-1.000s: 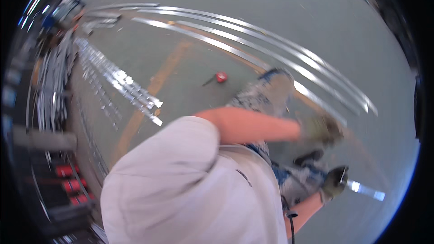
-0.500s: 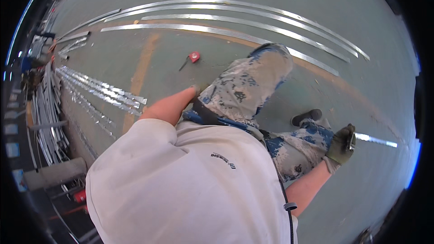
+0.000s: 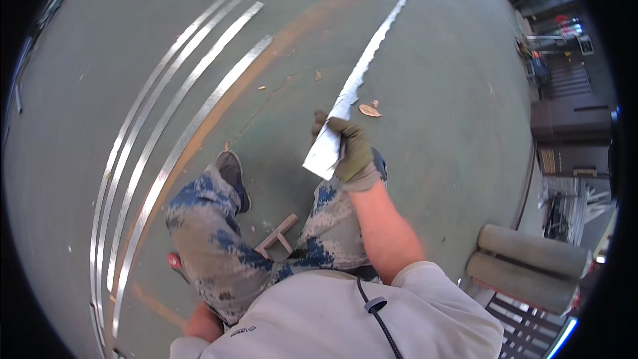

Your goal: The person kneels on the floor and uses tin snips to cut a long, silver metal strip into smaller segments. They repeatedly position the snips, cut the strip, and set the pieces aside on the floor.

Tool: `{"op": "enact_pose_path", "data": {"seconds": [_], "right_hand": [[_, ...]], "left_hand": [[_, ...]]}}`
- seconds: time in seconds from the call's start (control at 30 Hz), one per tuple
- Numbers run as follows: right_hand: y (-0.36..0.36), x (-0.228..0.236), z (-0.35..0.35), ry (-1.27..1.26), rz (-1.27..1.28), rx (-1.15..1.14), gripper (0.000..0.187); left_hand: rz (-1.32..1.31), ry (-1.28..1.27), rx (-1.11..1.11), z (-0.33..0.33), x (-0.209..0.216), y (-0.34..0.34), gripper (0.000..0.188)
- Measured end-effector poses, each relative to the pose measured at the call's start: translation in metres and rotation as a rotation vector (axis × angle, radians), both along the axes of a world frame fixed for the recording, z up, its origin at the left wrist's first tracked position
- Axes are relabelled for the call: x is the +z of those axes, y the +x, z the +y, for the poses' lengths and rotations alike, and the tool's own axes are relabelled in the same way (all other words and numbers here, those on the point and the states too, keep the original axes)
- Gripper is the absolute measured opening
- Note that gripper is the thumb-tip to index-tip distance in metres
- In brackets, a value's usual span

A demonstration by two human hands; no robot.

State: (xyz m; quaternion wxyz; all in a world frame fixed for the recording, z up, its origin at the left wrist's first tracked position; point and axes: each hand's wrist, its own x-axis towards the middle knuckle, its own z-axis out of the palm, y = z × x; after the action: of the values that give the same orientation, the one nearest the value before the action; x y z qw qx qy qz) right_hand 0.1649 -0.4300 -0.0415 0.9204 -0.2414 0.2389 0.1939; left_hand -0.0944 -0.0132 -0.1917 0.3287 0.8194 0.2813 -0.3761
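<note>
My right hand (image 3: 351, 149), in an olive work glove, is closed around the near end of a long silver metal strip (image 3: 365, 60). From the hand, the strip runs away from me over the green floor, and one of its edges looks jagged. Only the forearm of my left arm (image 3: 205, 322) shows, beside my bent left knee; the hand itself is hidden. Near that knee lies a red tape measure (image 3: 174, 260), partly covered by my trouser leg. Between my legs, a small brown frame piece (image 3: 278, 234) rests on the floor.
Several long metal strips (image 3: 199, 103) lie side by side on the left, next to an orange floor line (image 3: 292, 30). A dry leaf (image 3: 369, 111) is beyond my right hand. Thick rolls (image 3: 525, 259) and dark cabinets (image 3: 571, 123) stand at the right.
The view has swung round to the right, and the floor strips now appear on the left. My right hand now shows in front of me, with far more of its strip visible. My left hand stays hidden.
</note>
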Motion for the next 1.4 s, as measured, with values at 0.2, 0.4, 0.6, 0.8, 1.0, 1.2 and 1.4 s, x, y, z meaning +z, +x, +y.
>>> {"op": "enact_pose_path", "data": {"seconds": [0.2,0.4,0.6,0.8,1.0,1.2,1.4], "right_hand": [[0.009,-0.038,0.035,-0.112,0.205,0.014,0.047],[0.024,-0.014,0.023,-0.102,0.182,0.047,0.051],[0.017,0.004,-0.010,-0.011,0.065,-0.062,0.046],[-0.034,0.023,-0.041,0.087,-0.024,-0.283,0.043],[-0.098,-0.006,-0.082,0.139,-0.248,-0.369,0.035],[-0.155,-0.009,-0.093,0.216,0.012,-0.532,0.039],[-0.169,0.039,-0.089,0.334,-0.034,-0.631,0.035]], "left_hand": [[0.033,0.011,0.026,-0.020,-0.029,0.027,0.028],[0.036,0.025,0.011,-0.034,-0.048,0.074,0.026],[-0.018,0.042,-0.024,-0.033,-0.056,0.112,0.025],[-0.096,0.047,-0.083,-0.036,-0.051,0.114,0.024],[-0.239,-0.062,-0.115,0.000,-0.009,0.137,0.024],[-0.556,-0.337,-0.024,-0.060,0.104,0.235,0.020],[-0.733,-0.603,-0.201,-0.217,0.226,0.240,0.037]]}}
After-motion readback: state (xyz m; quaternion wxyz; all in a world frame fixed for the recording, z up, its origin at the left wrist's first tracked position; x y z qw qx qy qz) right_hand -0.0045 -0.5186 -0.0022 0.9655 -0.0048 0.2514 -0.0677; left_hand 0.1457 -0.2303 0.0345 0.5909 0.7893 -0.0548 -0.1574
